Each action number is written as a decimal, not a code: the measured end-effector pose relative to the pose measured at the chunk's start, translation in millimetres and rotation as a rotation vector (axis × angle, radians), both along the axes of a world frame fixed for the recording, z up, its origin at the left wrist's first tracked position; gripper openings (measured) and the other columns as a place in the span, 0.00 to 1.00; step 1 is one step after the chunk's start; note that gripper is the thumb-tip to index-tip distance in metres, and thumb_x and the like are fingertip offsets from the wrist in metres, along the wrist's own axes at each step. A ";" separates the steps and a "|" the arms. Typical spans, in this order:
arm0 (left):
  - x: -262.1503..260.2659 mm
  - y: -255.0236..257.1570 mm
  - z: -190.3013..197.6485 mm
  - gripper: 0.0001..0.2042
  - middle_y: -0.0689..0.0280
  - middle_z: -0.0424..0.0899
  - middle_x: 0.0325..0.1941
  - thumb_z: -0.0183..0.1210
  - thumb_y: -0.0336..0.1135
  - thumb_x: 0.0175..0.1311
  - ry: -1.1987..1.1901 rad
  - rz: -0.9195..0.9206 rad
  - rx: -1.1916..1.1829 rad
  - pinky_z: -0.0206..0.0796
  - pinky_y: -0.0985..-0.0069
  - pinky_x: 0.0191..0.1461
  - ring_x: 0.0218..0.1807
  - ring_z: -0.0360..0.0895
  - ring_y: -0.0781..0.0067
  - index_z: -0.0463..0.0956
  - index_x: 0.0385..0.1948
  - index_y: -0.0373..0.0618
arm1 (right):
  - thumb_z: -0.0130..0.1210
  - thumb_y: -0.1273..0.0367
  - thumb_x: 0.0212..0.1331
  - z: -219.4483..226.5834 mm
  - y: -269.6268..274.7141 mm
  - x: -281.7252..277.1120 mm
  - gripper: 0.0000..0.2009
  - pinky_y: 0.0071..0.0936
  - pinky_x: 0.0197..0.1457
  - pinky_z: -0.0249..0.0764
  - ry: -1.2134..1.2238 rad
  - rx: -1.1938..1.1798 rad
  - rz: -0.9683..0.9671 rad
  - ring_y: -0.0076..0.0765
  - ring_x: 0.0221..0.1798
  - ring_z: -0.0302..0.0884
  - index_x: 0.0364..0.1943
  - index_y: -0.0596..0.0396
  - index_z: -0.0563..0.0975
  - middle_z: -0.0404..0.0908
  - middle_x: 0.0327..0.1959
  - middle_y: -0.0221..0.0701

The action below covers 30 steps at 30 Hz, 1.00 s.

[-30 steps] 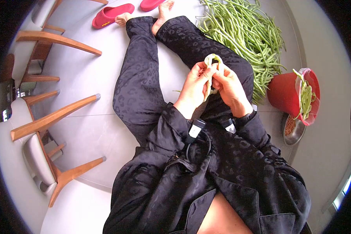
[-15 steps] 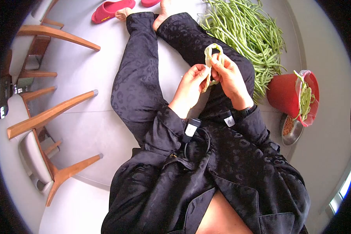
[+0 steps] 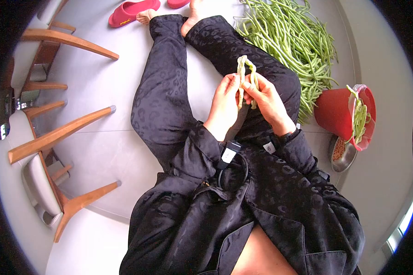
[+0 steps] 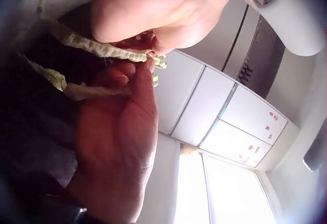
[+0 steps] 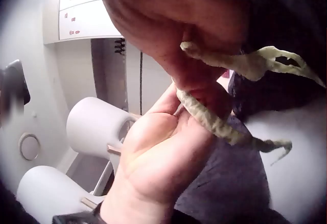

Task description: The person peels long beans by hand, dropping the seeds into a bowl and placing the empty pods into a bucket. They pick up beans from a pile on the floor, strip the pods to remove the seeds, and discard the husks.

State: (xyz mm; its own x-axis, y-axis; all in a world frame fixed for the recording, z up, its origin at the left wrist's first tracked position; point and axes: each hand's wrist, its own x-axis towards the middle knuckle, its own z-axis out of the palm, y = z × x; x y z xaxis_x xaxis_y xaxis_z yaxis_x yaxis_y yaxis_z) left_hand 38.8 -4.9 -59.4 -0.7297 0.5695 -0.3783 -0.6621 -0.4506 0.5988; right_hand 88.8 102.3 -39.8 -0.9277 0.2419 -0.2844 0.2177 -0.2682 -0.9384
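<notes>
Pale bean pod (image 3: 241,73) pinched between left hand (image 3: 226,101) and right hand (image 3: 263,99), raised above lap

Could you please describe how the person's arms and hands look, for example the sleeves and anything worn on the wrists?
Both arms are covered by long black satin-like sleeves with a faint leopard-spot pattern. The left hand and right hand are bare, without gloves. A small device sits at the left wrist, with a black cable looping from it. A black strap circles the right wrist, beside a white-labelled piece.

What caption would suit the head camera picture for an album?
Seated on the floor, a person's left hand and right hand pinch a pale bean pod beside a heap of green beans.
</notes>
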 end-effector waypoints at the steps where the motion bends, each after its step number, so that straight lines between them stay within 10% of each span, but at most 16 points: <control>1: 0.8 1.0 -2.0 0.11 0.68 0.72 0.26 0.46 0.40 0.65 0.020 -0.014 0.046 0.62 0.84 0.26 0.22 0.69 0.81 0.67 0.35 0.40 | 0.50 0.65 0.59 1.6 0.8 -0.6 0.08 0.13 0.27 0.62 -0.014 0.033 0.042 0.14 0.22 0.63 0.32 0.54 0.70 0.71 0.23 0.22; 11: -5.9 -5.8 -5.5 0.09 0.64 0.75 0.27 0.47 0.37 0.64 -0.029 -0.177 0.176 0.69 0.76 0.31 0.26 0.74 0.72 0.69 0.36 0.41 | 0.47 0.62 0.61 7.3 0.5 1.8 0.09 0.12 0.27 0.59 -0.021 -0.311 -0.044 0.13 0.24 0.63 0.36 0.52 0.72 0.69 0.23 0.18; 30: -6.4 -10.3 7.5 0.11 0.74 0.73 0.24 0.49 0.42 0.63 0.182 -0.180 -0.105 0.55 0.90 0.24 0.23 0.64 0.90 0.70 0.32 0.44 | 0.48 0.67 0.60 6.2 3.6 2.5 0.06 0.14 0.30 0.62 0.071 -0.070 -0.038 0.15 0.25 0.64 0.33 0.55 0.71 0.71 0.24 0.21</control>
